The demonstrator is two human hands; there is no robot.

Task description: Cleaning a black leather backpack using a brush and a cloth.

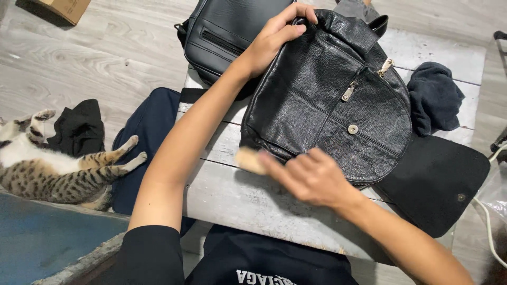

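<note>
A black pebbled-leather backpack (327, 100) lies on a weathered white wooden table (237, 200), its metal zip pulls and snap stud facing up. My left hand (272, 39) grips the bag's top edge at the far side. My right hand (306, 177) holds a small tan brush or sponge (249, 160), blurred with motion, against the bag's lower left edge. The bag's open flap (438, 184) lies flat to the right.
A second black leather bag (222, 31) lies behind the first. A dark blue cloth (434, 97) sits at the table's right. A tabby cat (58, 169) lies on the floor at left beside black fabric (79, 126). A cardboard box (66, 8) is top left.
</note>
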